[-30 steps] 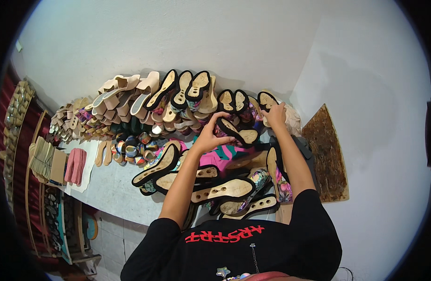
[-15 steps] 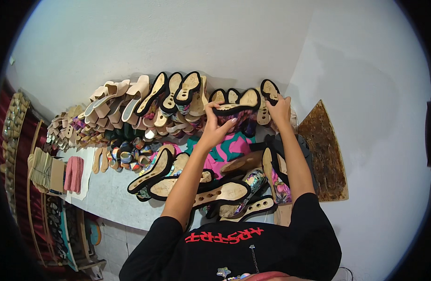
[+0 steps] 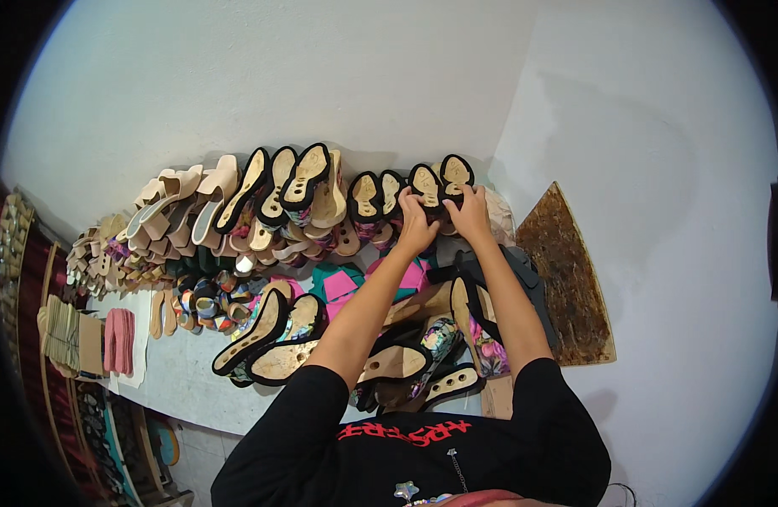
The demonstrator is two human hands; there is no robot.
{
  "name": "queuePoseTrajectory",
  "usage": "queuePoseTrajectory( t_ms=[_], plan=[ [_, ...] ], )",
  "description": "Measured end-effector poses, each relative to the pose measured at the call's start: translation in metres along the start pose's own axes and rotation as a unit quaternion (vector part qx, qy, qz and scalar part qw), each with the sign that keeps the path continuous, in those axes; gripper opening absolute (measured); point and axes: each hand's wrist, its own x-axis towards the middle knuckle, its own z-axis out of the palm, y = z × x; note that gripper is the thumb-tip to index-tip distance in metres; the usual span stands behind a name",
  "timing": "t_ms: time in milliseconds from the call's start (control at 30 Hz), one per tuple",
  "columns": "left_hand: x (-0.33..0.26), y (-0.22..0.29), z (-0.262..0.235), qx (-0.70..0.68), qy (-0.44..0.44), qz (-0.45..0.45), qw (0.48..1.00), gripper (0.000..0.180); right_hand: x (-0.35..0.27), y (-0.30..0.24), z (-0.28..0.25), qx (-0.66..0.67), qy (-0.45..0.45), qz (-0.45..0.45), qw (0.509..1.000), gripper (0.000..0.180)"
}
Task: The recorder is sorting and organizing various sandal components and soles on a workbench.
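We are gripping a black-edged tan shoe sole [image 3: 435, 188] with left hand [image 3: 414, 226] and right hand [image 3: 471, 215] closed, standing it against the white wall [image 3: 338, 76] so it leans with the row.

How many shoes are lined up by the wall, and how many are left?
Done: a long row of black-edged tan shoe soles leans against the white wall. In hand: the left hand and right hand hold a black-rimmed sole at the row's end. Left: several flowery shoes lie on the grey table.
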Motion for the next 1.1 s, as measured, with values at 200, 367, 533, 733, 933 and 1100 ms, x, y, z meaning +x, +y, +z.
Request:
queuePoseTrajectory(
  t_ms=[200, 367, 533, 733, 933, 1100],
  plan=[
    [0.003, 0.022, -0.007, 0.139, -0.031, 0.061, 0.988, 0.05, 0.005, 0.011, -0.012, 0.019, -0.034, -0.039, 0.998, 0.038],
    [0.0, 0.026, -0.008, 0.149, -0.004, 0.02, 0.989, 0.049, 0.004, 0.023, -0.009, 0.045, -0.035, -0.08, 0.995, 0.036],
    [0.002, 0.025, -0.009, 0.163, -0.024, -0.008, 0.986, 0.049, 0.008, 0.02, -0.01, 0.051, -0.072, -0.048, 0.995, 0.04],
    [0.001, 0.031, -0.031, 0.104, -0.015, 0.022, 0.994, 0.051, 0.011, 0.034, -0.005, 0.092, -0.09, -0.069, 0.989, 0.055],
    [-0.01, 0.032, -0.102, -0.119, -0.14, -0.11, 0.977, 0.04, -0.001, 0.018, -0.005, 0.123, -0.068, -0.044, 0.989, 0.088],
    [-0.049, 0.041, -0.198, -0.118, -0.292, -0.26, 0.913, 0.048, -0.022, 0.022, -0.024, 0.054, -0.074, 0.024, 0.995, 0.084]
  ],
)
